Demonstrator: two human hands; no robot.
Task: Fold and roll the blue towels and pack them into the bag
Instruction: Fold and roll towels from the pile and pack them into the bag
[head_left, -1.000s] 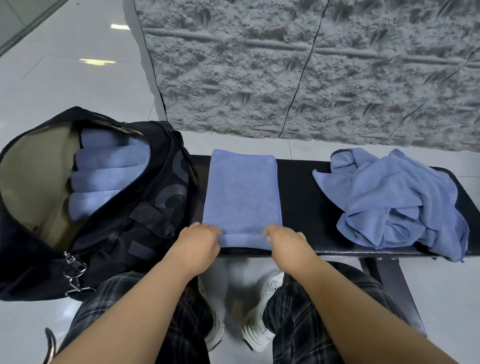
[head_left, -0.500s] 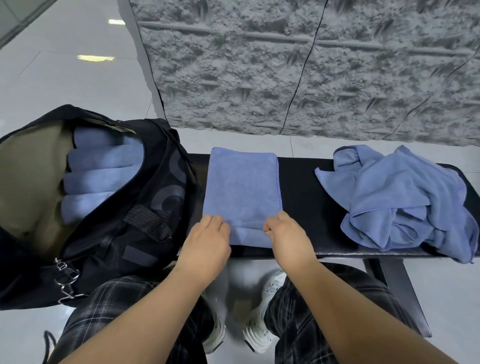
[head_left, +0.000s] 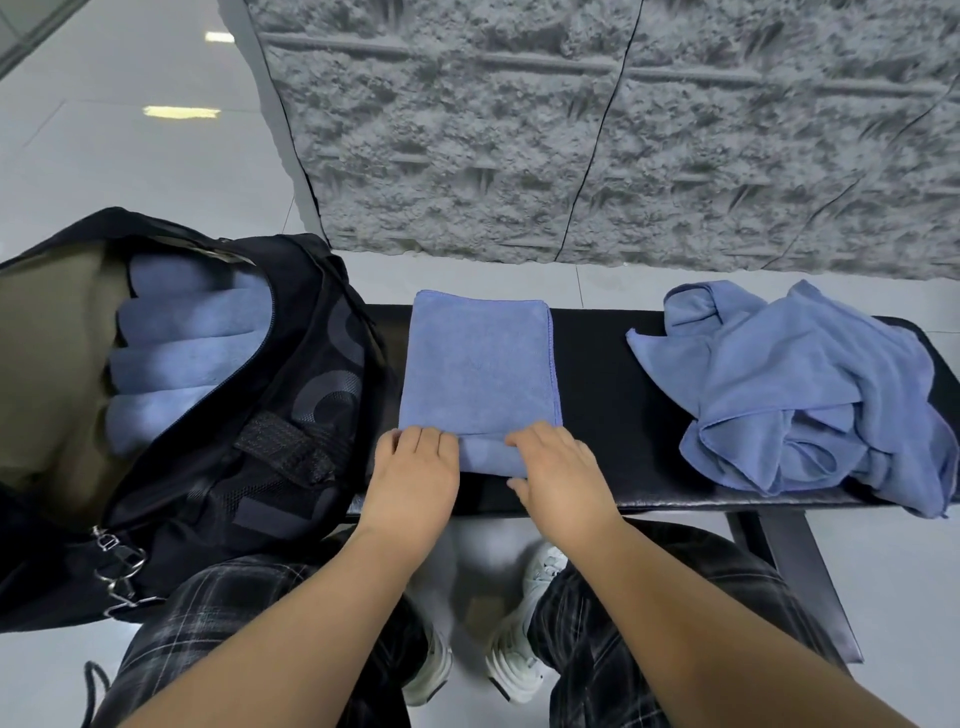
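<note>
A folded blue towel (head_left: 478, 364) lies flat on the black bench (head_left: 613, 415), and its near end is turned up into a short roll (head_left: 488, 458). My left hand (head_left: 415, 478) presses on the roll's left end with its fingers laid flat. My right hand (head_left: 561, 473) rests on the right end, fingers forward and thumb at the near side. An open black bag (head_left: 291, 467) stands at the left of the bench and holds several rolled blue towels (head_left: 182, 353). A loose heap of blue towels (head_left: 795, 395) sits at the bench's right end.
A rough grey stone wall (head_left: 571, 130) rises behind the bench. Pale tiled floor surrounds it. My knees in checked trousers and white shoes are below the bench's near edge. The bag's metal clips (head_left: 117, 566) hang at its near side.
Both hands have moved forward over the towel's near end, from curled fingers at the edge to flat fingers on top. The near end has turned into a thicker roll.
</note>
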